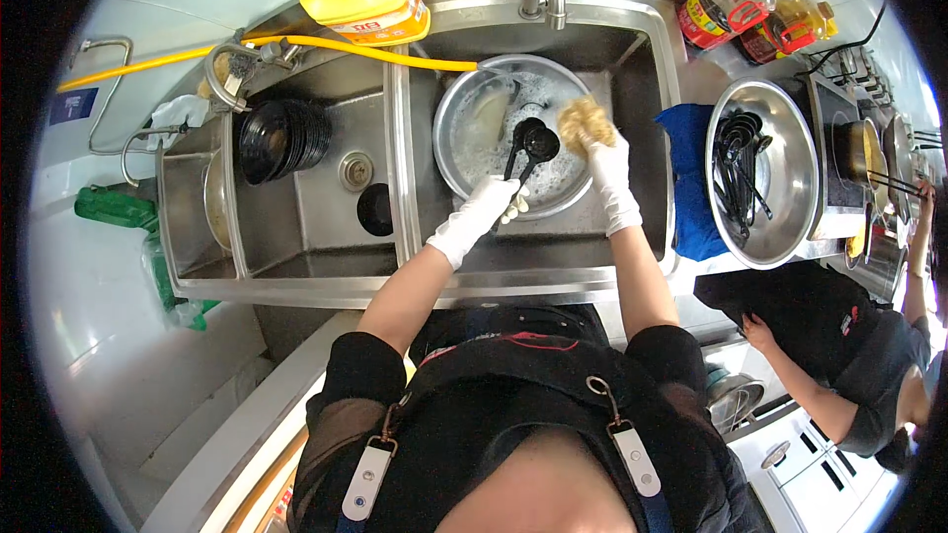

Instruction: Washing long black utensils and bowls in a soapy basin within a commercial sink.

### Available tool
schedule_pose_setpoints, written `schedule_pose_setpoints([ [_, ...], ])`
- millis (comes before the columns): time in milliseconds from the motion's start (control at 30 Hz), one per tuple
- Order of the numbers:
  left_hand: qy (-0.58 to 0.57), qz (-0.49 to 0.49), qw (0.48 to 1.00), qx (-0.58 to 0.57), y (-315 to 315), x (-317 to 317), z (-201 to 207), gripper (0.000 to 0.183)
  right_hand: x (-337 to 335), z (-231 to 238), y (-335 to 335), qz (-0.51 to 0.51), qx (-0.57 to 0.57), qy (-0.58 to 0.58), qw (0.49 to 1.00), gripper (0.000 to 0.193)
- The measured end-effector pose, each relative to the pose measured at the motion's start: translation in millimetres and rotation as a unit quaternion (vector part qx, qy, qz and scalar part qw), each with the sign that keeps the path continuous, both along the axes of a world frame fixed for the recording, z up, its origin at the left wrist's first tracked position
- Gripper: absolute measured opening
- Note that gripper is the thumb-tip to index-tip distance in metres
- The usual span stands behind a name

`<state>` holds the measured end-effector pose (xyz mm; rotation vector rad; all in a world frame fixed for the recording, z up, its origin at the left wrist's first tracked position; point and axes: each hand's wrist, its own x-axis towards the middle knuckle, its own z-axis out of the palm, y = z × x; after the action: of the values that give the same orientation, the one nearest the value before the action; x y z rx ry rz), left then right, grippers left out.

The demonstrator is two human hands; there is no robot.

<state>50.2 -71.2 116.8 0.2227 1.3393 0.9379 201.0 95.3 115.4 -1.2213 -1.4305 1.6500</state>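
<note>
My left hand (486, 209), in a white glove, is closed round the handles of black ladles (540, 142). Their round heads are held over a metal basin (443, 160) of soapy water, which stands in the right-hand sink. In my gloved right hand (611, 178) is a tan, rumpled scrubber (584, 122), gripped just to the right of the ladle heads and apart from them. A yellow hose (395, 57) runs in from the left, its end at the basin's far rim. Foam covers much of the water and hides what lies deeper.
Stacked black bowls (281, 141) stand in the left sink, a single black bowl (374, 209) nearby. A yellow jug (365, 2) sits behind. To the right, a steel bowl (721, 222) holds several black ladles, beside a blue cloth (688, 183). Another person (839, 375) works at the stove.
</note>
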Motion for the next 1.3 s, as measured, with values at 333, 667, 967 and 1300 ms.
schedule_pose_setpoints([
  [333, 0.403, -0.312, 0.857, 0.077, 9.4, 0.4, 2.3, 0.034, -19.6, 5.3, 6.4, 0.388, 0.32, -0.382, 0.775, 0.032],
  [667, 0.418, -0.333, 0.841, 0.085, -3.3, 12.2, -7.6, 0.033, -6.9, -34.4, 4.9, 0.32, 0.029, -0.172, 0.931, 0.03],
  [967, 0.54, -0.473, 0.685, 0.124, 5.1, 5.7, -1.5, 0.027, -8.7, -20.8, -26.1, 0.583, 0.372, -0.365, 0.624, 0.018],
  [1300, 0.427, -0.375, 0.82, 0.067, -9.5, 17.0, -28.4, 0.036, 17.1, -70.5, -1.6, 0.31, 0.101, -0.19, 0.926, 0.025],
])
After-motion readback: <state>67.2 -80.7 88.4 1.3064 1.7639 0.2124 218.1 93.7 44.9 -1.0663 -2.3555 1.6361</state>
